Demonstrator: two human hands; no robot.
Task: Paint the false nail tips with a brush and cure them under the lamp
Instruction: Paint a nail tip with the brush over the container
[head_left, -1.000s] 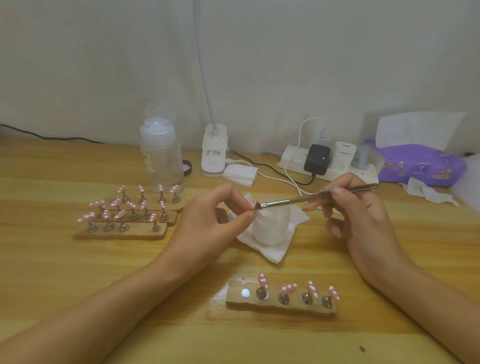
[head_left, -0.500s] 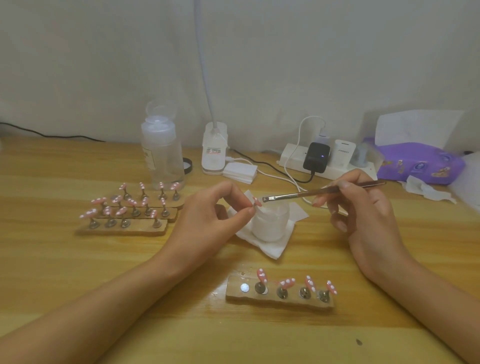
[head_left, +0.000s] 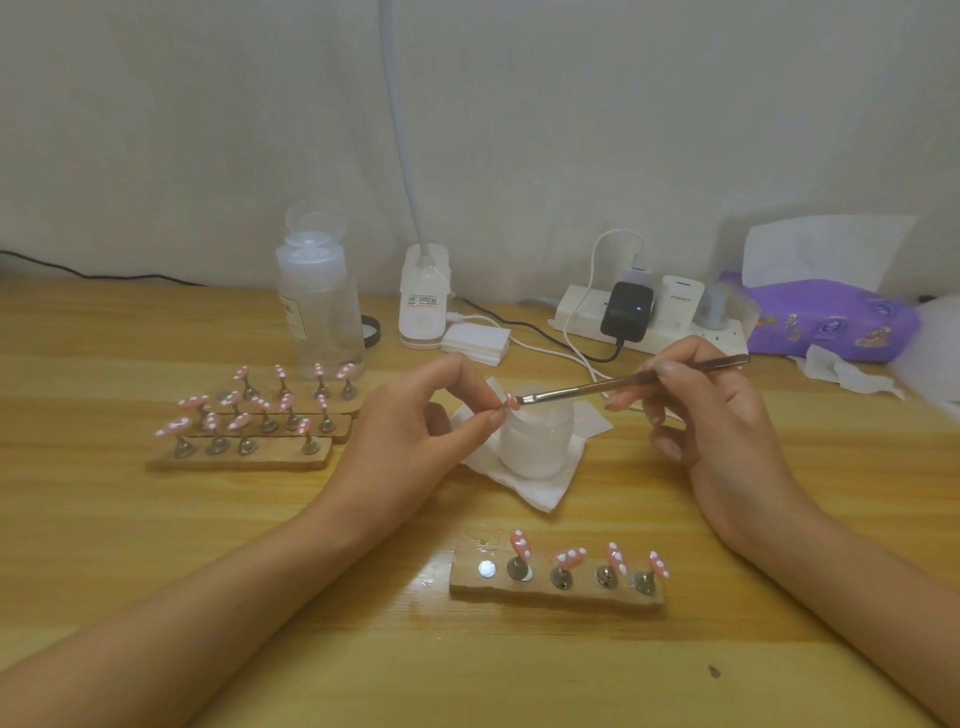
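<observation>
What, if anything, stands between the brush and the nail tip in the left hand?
Nothing visible does: the brush has its bristles right at the nail tip, which the left hand pinches over the white jar.

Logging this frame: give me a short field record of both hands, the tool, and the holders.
left hand: pinches pink nail tip above white jar
right hand: holds brush, bristles at the nail tip
near holder: four dotted tips standing, leftmost magnet bare
far holders: three strips carrying more tips, by clear bottle
lamp: base at rear, beside the bottle
</observation>
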